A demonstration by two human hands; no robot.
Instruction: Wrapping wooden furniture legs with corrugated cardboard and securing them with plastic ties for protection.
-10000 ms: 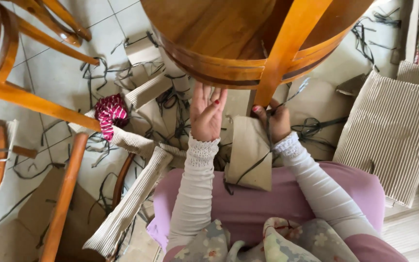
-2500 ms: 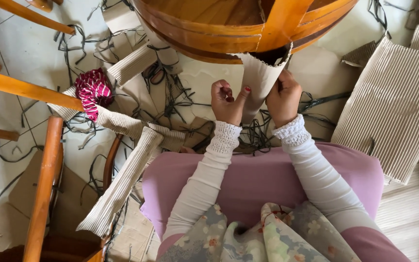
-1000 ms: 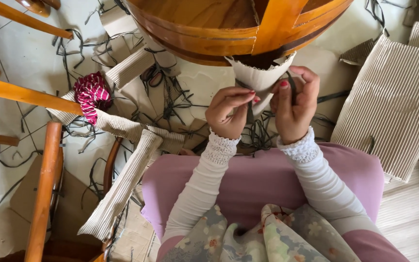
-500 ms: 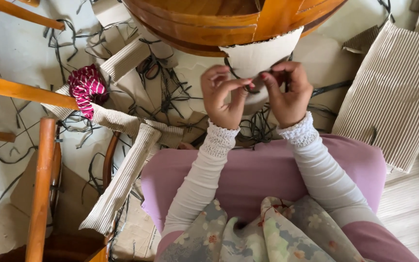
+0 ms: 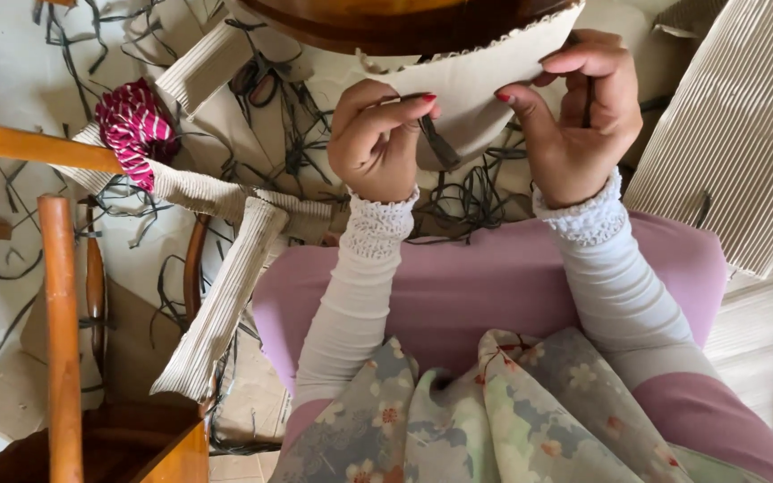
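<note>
Head view: both hands pinch dark cord [image 5: 440, 148] against ribbed cardboard [image 5: 485, 76]

A red-and-white striped cloth bundle [image 5: 127, 128] is lying on the tiled floor [image 5: 11, 80] near its upper left corner, loose dark strips [image 5: 297, 152] are tangling beside it, and a large ribbed cardboard sheet [image 5: 744, 134] is resting along the right edge.

Tiled floor [image 5: 11, 54] is carrying corrugated cardboard sheets [image 5: 744, 116], dark strap offcuts [image 5: 297, 125] and a red-and-white cloth [image 5: 127, 125].
</note>
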